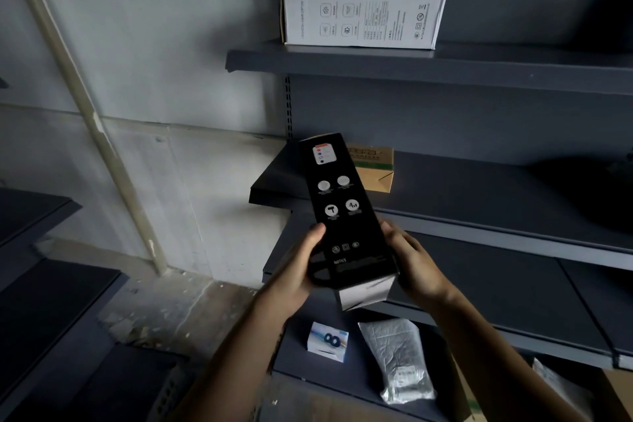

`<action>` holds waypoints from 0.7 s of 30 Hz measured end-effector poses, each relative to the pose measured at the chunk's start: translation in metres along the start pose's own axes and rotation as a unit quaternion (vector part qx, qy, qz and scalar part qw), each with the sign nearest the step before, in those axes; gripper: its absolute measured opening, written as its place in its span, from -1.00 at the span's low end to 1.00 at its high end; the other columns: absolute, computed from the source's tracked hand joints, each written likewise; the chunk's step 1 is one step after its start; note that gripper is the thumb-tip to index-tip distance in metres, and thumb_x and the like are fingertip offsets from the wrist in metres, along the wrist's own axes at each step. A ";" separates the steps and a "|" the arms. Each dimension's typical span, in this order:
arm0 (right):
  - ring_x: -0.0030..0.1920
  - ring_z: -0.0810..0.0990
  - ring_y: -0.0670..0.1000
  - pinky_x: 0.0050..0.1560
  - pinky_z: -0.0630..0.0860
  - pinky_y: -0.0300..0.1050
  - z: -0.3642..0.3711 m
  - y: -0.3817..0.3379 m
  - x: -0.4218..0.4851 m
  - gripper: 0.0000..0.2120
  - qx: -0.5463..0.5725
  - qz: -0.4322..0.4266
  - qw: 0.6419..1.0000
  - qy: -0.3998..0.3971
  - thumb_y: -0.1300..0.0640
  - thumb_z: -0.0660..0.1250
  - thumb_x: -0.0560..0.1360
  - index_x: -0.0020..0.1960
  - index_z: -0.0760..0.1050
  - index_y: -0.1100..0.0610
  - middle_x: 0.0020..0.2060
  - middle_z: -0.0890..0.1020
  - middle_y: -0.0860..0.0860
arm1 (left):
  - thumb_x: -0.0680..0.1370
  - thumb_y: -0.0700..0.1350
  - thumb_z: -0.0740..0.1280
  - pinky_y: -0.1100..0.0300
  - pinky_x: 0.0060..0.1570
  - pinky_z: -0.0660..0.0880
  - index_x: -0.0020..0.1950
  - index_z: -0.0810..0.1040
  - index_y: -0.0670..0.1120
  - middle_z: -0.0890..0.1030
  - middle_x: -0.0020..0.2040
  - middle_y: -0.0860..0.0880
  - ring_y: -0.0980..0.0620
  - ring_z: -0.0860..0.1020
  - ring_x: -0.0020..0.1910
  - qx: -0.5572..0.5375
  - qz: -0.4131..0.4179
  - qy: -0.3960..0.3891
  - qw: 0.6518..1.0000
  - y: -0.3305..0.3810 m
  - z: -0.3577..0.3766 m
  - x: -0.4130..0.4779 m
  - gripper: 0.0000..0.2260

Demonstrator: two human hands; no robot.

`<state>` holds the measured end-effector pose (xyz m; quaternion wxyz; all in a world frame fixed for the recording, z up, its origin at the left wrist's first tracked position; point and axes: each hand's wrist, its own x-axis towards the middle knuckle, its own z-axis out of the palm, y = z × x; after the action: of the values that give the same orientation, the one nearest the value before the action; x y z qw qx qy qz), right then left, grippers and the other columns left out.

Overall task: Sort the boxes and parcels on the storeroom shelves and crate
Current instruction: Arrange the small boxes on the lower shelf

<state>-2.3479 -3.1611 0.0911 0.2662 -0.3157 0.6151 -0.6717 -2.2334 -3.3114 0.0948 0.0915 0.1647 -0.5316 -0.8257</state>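
**Far left.** We see dark shelf boards (pixel 34 226) in shadow. A pale pipe (pixel 85 106) slants down the grey wall to a floor (pixel 164 312) strewn with flakes of debris.

**Centre.** The left hand (pixel 298 271) grips the left edge of a long black box (pixel 346 212), with the thumb laid on its printed face and the fingers curled beneath. We find the box held in the air before the left end of the middle shelf (pixel 496 188), tilted so that its far end points up and away. Its face carries white round icons and a small label near the top. The right hand (pixel 416 262) clasps the box's right edge near the lower end, fingers curled round it.

**Upper centre.** A long white box (pixel 363 19) with grey print lies on its side on the upper shelf (pixel 445 67).

**Behind the black box's far end.** A brown carton (pixel 376 171) with a green band sits closed at the left end of the middle shelf. We cannot tell whether it touches the black box.

**Bottom centre, on the lowest shelf (pixel 294 367).** A small white-and-blue box (pixel 327 341) lies here. Just to its right, and not touching it, is a crumpled grey plastic parcel (pixel 399 360) bearing a label.

**Lower right.** We see the edge of a cardboard carton (pixel 462 397) and a second pale parcel (pixel 555 384), both cut off by the frame. What the carton holds is hidden. Dark shapes at the right ends of the upper and middle shelves are too shadowed for us to identify.
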 end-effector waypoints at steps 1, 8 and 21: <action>0.39 0.44 0.06 0.36 0.36 0.09 0.000 0.002 0.000 -0.50 0.004 0.001 1.000 0.001 -0.19 0.21 0.56 0.41 0.43 0.03 0.32 0.54 0.03 | 0.44 0.22 0.30 -0.09 0.39 0.33 0.39 0.48 -0.04 0.56 0.31 -0.14 -0.12 0.48 0.34 -0.022 -0.005 -0.005 1.000 0.001 -0.001 0.001 -0.42; 0.27 0.56 0.03 0.22 0.48 -0.09 0.002 0.008 0.000 -0.55 0.040 0.038 0.999 0.002 -0.05 0.19 0.60 0.43 0.35 0.11 0.24 0.60 0.06 | 0.59 0.10 0.15 0.01 0.27 0.41 0.25 0.57 -0.08 0.65 0.16 -0.13 -0.08 0.56 0.21 -0.064 -0.007 0.011 0.998 0.005 0.004 -0.003 -0.61; 0.08 0.67 0.09 0.09 0.60 -0.01 -0.003 0.015 0.001 -0.51 0.054 0.024 0.989 0.132 0.15 0.49 0.39 0.29 0.49 0.06 0.11 0.67 0.05 | 0.58 -0.07 0.19 0.05 0.12 0.51 0.29 0.46 0.18 0.61 0.19 -0.06 -0.04 0.58 0.15 0.193 0.077 0.184 0.961 0.007 0.006 -0.003 -0.69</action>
<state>-2.3514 -3.1610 0.0763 0.2151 -0.1943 0.6149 -0.7334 -2.2334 -3.3084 0.1041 0.2176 0.2873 -0.6658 -0.6533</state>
